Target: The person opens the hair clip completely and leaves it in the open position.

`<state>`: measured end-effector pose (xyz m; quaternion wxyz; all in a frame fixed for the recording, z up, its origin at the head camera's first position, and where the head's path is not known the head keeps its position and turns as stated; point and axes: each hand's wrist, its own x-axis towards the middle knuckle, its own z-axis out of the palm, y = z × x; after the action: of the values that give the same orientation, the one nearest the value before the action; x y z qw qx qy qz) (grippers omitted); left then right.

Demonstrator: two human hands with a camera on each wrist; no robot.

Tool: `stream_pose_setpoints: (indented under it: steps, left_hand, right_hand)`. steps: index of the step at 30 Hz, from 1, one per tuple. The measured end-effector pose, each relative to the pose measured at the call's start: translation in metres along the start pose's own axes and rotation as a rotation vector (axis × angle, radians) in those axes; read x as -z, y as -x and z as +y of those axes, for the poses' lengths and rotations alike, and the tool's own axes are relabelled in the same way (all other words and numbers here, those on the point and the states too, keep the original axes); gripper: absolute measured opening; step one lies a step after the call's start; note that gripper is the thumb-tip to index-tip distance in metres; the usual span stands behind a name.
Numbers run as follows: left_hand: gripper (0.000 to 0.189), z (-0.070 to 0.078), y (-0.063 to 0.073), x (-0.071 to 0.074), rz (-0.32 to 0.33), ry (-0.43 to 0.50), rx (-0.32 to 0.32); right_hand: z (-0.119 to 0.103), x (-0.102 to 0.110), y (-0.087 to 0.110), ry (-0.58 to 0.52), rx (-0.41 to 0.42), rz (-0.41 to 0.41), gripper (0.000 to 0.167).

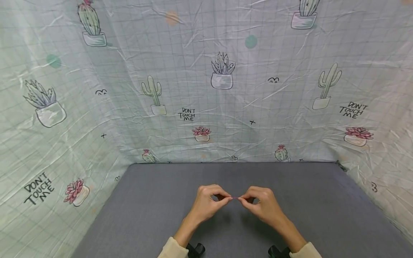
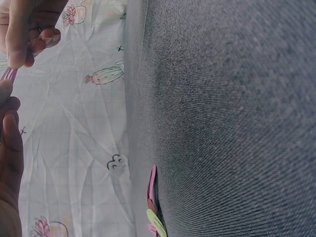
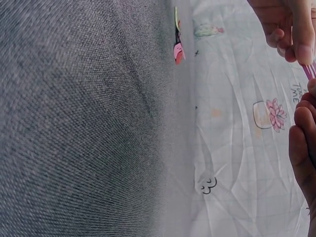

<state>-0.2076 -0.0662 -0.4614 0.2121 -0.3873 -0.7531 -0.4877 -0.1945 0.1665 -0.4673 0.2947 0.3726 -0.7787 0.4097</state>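
Pinching one small purple piece (image 1: pixel 235 197); one left hand (image 1: pixel 205 203), one right hand (image 1: pixel 266 205)

From the head, we looked forward and down, well back, over the grey fabric-covered table (image 1: pixel 151 218) to the pale cactus-printed sheet (image 1: pixel 206 96). From both wrists, turned sideways and low, we faced that sheet, sharing the bare left hand (image 1: pixel 206 203) and bare right hand (image 1: pixel 265 204) close up.

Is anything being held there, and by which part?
A small purple strip, its exact kind unclear. The left hand pinches one end and the right hand the other, leaving its middle showing between them.
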Motion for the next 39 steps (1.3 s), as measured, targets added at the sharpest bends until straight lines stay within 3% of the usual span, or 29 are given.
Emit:
stream_pose_setpoints:
  steps: [7, 39]
  left_hand:
    - [0.010, 0.0023, 0.0006, -0.0006, 0.001, -0.010, 0.017]
    - [0.005, 0.0023, 0.0027, -0.0026, 0.012, -0.015, 0.014]
  right_hand:
    - [-0.0019, -0.0007, 0.0003, 0.011, 0.038, 0.037, 0.026]
    - [-0.0050, -0.0027, 0.0019, 0.030, -0.013, 0.061, 0.026]
